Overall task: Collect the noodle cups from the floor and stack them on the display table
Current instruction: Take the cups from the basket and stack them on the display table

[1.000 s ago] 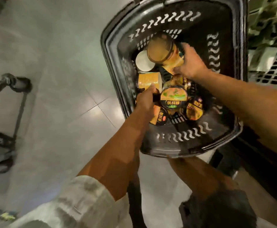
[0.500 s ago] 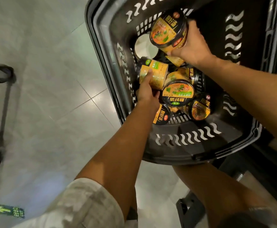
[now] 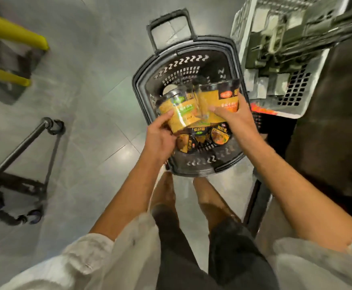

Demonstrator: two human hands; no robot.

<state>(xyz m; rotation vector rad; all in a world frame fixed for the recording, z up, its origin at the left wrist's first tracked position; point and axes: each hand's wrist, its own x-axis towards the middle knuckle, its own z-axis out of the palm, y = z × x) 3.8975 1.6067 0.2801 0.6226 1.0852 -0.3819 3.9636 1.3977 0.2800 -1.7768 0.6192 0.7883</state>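
Two noodle cups are held side by side above a black basket (image 3: 141,84) that stands on the tiled floor (image 3: 83,143). The left hand (image 3: 160,137) is wrapped around the green-labelled cup (image 3: 179,110), with the thumb laid across its side and the other fingers hidden behind it. The right hand (image 3: 233,118) is clasped around the orange-labelled cup (image 3: 219,101), the thumb pressed against its wall; its remaining fingers are covered by the cup. Both cups are smeared by motion blur, so their print can hardly be read, and whether the two touch each other cannot be told.

Just beneath the hands, inside the basket, more cups (image 3: 221,136) are seen lying on their sides or lid-up, partly screened by the palms and the held cups; their count cannot be made out. A pale round shape (image 3: 168,90) is glimpsed beyond the left-hand cup, mostly covered. The basket's pull handle (image 3: 171,26) rises beyond the hands.

To the right of the right hand, a white crate (image 3: 292,109) with blurred contents is cut off by the upper edge. Far to the left of the left hand, a metal trolley frame (image 3: 20,147) and yellow bars (image 3: 12,32) are only partly seen.
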